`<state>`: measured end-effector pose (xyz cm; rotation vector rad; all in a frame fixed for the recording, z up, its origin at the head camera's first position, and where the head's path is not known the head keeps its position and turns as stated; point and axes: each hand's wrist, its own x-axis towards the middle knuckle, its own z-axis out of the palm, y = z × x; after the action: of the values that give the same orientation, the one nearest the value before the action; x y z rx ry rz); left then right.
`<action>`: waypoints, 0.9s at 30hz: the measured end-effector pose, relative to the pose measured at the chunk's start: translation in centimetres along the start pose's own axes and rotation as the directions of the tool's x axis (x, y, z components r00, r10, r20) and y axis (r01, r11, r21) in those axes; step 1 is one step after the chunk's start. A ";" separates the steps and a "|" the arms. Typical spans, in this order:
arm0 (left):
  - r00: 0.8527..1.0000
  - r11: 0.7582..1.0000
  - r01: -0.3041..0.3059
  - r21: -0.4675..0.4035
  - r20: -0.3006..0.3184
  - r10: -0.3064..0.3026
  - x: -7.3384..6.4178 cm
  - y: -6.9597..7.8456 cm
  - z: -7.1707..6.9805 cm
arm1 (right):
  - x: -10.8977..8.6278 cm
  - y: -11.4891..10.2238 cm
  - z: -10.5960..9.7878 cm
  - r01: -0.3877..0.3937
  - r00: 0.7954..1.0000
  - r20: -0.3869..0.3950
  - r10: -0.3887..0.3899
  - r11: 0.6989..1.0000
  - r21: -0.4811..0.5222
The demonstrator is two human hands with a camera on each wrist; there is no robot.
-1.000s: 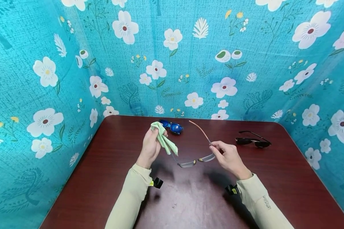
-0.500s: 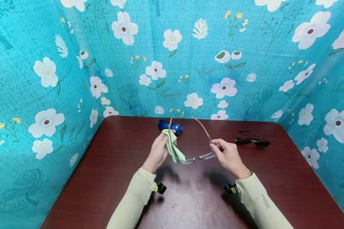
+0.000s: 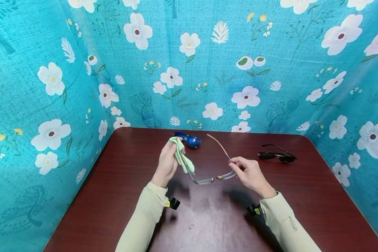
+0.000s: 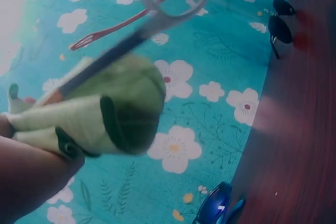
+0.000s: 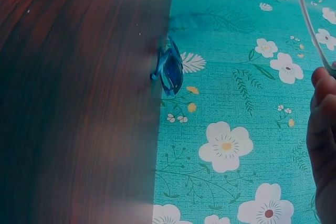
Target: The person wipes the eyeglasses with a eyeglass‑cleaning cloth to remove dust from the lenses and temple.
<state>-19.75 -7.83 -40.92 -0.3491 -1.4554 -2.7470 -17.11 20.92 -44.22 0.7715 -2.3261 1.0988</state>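
Observation:
My left hand (image 3: 166,162) pinches a folded light-green cloth (image 3: 185,163) around one temple arm of a pair of eyeglasses (image 3: 204,181). In the left wrist view the cloth (image 4: 134,106) wraps the arm toward its tip, and the dark part of that temple (image 4: 107,59) runs out of it to the clear-looking frame. My right hand (image 3: 249,175) pinches the glasses near the opposite hinge, between thumb and fingers. The free temple, with its orange-brown tip (image 3: 216,140), points up and away. The glasses are held above the table, lenses toward me.
Blue mirrored sunglasses (image 3: 193,141) lie at the table's back edge, just behind my left hand. Black sunglasses (image 3: 277,156) rest at the back right. A teal floral curtain (image 3: 189,70) surrounds the dark red table (image 3: 113,196) on its back and sides.
My left hand slid the cloth down the temple toward the lens, then back up toward the tip, covering it again. The right hand stays nearly still with the glasses.

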 end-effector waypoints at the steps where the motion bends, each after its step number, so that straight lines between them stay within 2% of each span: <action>1: 1.000 1.000 -0.008 0.023 -0.028 0.009 0.1 0.1 -0.1 | -0.1 0.0 0.0 0.010 1.000 0.004 -0.010 1.000 -0.002; 6: 0.987 0.995 -0.048 0.082 -0.148 0.060 0.4 0.8 -0.9 | -0.2 0.2 -0.3 0.044 0.999 0.013 -0.043 0.999 -0.007; 9: 0.975 0.990 -0.068 0.124 -0.203 0.092 0.6 1.3 -1.3 | 0.0 0.1 -0.6 0.060 0.998 -0.020 -0.060 0.998 0.009; 12: 0.964 0.974 -0.067 0.214 -0.239 0.119 0.5 1.6 -1.7 | 0.2 0.0 -0.8 0.061 0.995 -0.075 -0.060 0.998 0.018; 14: 0.960 0.949 -0.074 0.307 -0.236 0.152 0.4 1.7 -1.7 | 0.4 -0.2 -0.8 0.056 0.992 -0.112 -0.052 0.998 0.029; 17: 0.944 0.875 -0.139 0.464 -0.205 0.259 0.2 1.8 -1.7 | 0.8 -0.5 -0.8 0.048 0.989 -0.144 -0.042 0.998 0.039; 18: 0.933 0.846 -0.169 0.505 -0.195 0.303 0.1 1.9 -1.6 | 0.9 -0.6 -0.8 0.048 0.988 -0.149 -0.041 0.998 0.042; 20: 0.901 0.797 -0.238 0.555 -0.180 0.395 0.0 2.0 -1.5 | 1.1 -0.7 -0.9 0.041 0.988 -0.153 -0.035 0.998 0.041; 22: 0.870 0.776 -0.296 0.557 -0.178 0.460 -0.1 2.1 -1.2 | 1.3 -0.9 -0.9 0.034 0.987 -0.155 -0.030 0.999 0.025; 24: 0.848 0.765 -0.332 0.551 -0.181 0.499 -0.2 2.1 -0.8 | 1.5 -1.0 -0.9 0.032 0.987 -0.156 -0.032 0.999 0.000; 25: 0.840 0.758 -0.348 0.551 -0.175 0.513 -0.2 2.1 -0.6 | 1.6 -1.1 -0.9 0.032 0.987 -0.156 -0.034 0.999 -0.015; 27: 0.842 0.739 -0.364 0.567 -0.140 0.522 -0.4 2.1 -0.1 | 1.7 -1.1 -0.7 0.039 0.987 -0.153 -0.044 0.999 -0.037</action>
<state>-19.17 -9.11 -39.32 -0.2223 -1.6796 -1.8380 -17.52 20.43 -42.16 0.6940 -2.1849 1.0593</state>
